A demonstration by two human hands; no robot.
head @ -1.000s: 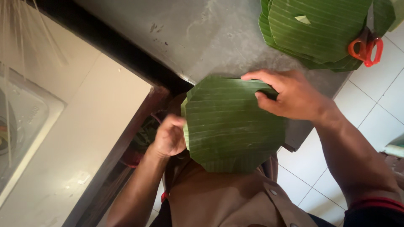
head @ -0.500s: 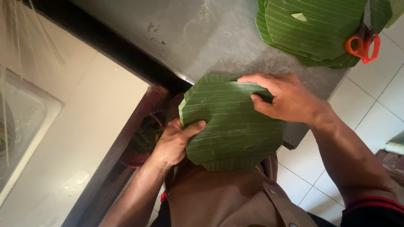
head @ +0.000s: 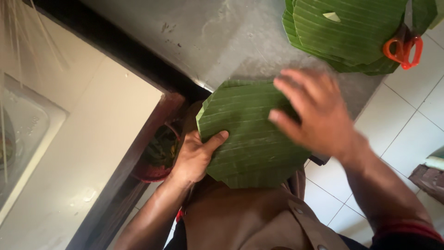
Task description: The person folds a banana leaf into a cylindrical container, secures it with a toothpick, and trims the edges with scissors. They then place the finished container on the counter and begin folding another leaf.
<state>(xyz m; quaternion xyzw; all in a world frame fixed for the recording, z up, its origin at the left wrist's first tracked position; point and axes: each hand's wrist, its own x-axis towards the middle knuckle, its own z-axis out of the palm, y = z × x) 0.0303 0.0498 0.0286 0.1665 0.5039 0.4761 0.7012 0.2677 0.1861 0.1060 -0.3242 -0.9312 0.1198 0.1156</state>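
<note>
left hand [head: 196,157]: fingers closed on left edge of cut leaf stack [head: 252,134], thumb on top
right hand [head: 317,113]: fingers spread open, hovering over stack's right side, blurred; contact unclear
cut leaf stack: at counter's [head: 222,41] near edge, near half overhanging toward the body
leaf pile [head: 349,32]: far right corner of counter, orange-handled scissors [head: 403,48] at its right edge
risk, slip: only one hand grips; leaves may fan out or slide off the near edge
risk, tear: thumb pressure along the ribs could split a leaf
below counter: red basket of leaf scraps [head: 159,153]
</note>
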